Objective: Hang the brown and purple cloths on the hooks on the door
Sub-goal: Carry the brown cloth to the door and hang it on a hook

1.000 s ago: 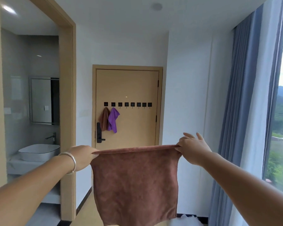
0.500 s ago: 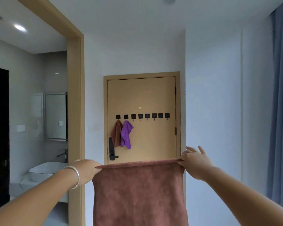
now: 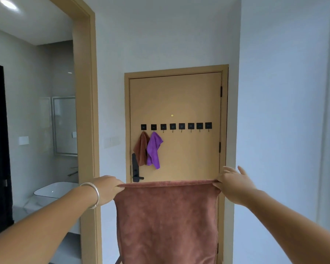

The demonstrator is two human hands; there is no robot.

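Observation:
I hold a brown cloth [image 3: 167,221] spread out in front of me. My left hand [image 3: 108,188] grips its top left corner and my right hand [image 3: 233,184] pinches its top right corner, other fingers lifted. Ahead is a tan door [image 3: 176,103] with a row of several black hooks [image 3: 176,126]. A smaller brown cloth [image 3: 141,149] hangs from the leftmost hook and a purple cloth [image 3: 153,149] from the second. The other hooks are bare. The held cloth hides the door's lower part.
A black door handle and lock [image 3: 135,171] sits on the door's left edge. To the left, a wooden frame [image 3: 86,130] opens onto a bathroom with a white basin [image 3: 53,190] and a mirror [image 3: 65,126]. White walls flank the door.
The view has swung left and drawn closer to the door; the window and curtains have left the frame. Both hands keep the same hold on the brown cloth.

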